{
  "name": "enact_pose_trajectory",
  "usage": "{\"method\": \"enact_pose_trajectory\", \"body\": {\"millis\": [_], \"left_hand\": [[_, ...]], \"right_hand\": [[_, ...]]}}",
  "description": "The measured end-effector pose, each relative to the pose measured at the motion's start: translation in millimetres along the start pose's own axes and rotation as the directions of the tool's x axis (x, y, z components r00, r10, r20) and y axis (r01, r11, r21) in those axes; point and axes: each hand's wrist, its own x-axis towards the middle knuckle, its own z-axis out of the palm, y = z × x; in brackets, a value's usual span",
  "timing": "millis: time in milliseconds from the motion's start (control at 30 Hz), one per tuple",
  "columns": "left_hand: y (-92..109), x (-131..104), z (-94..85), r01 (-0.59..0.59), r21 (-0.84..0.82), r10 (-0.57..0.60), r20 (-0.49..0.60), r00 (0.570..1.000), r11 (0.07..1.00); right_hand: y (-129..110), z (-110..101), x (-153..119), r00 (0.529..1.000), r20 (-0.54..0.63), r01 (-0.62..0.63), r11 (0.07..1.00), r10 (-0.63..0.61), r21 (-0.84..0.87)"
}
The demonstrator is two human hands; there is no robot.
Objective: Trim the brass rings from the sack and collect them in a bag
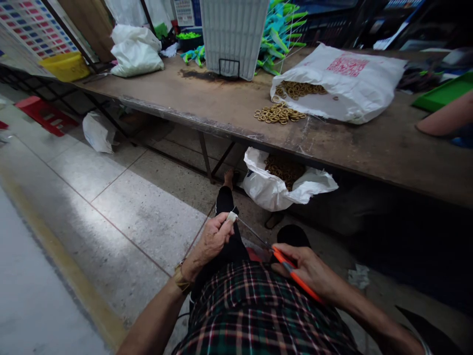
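My left hand (pixel 214 238), with a watch at its wrist, pinches a small whitish piece (pixel 232 217) above my lap. A thin dark strand (pixel 253 231) runs from that piece down to the tip of orange-handled pliers (pixel 295 276). The pliers are in my right hand (pixel 306 268), its fingers wrapped round the handles. Whether the jaws grip the strand is too small to tell.
Ahead stands a brown workbench (pixel 166 98). On it are brass-coloured rings (pixel 280 113) by an open white sack (pixel 364 93), and a grey ribbed panel (pixel 234 37). Another ring-filled sack (pixel 266 190) hangs below the edge. Someone's arm (pixel 449 116) rests at right.
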Motion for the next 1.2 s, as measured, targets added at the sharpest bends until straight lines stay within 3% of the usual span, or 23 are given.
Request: {"method": "enact_pose_trajectory", "body": {"millis": [333, 600, 733, 933, 1000, 1200], "left_hand": [[0, 1, 6.9, 0.02, -0.019, -0.02, -0.012, 1.0, 1.0], [4, -1, 8.4, 0.046, -0.045, -0.044, 0.026, 0.999, 0.998], [6, -2, 9.1, 0.01, -0.005, -0.01, 0.006, 1.0, 1.0], [10, -1, 8.9, -0.031, 0.005, 0.031, -0.01, 0.999, 1.0], [12, 0, 8.9, -0.013, -0.029, 0.013, -0.003, 1.0, 0.999], [14, 1, 10.2, -0.01, 0.005, 0.01, 0.0, 1.0, 1.0]], "right_hand": [[18, 2, -3, 0.984, -0.146, 0.055, 0.95, -0.105, -0.309], [12, 2, -8, 0.985, -0.141, 0.042, 0.928, -0.101, -0.371], [8, -2, -9, 0.99, -0.123, 0.029, 0.953, -0.069, -0.303], [-10, -10, -7, 0.993, 0.115, -0.034, 0.993, 0.021, 0.111], [-12, -11, -6, 0.988, 0.152, -0.042, 0.989, 0.02, 0.142], [9, -7, -7, 0.984, -0.147, 0.054, 0.956, -0.1, -0.289]]}}
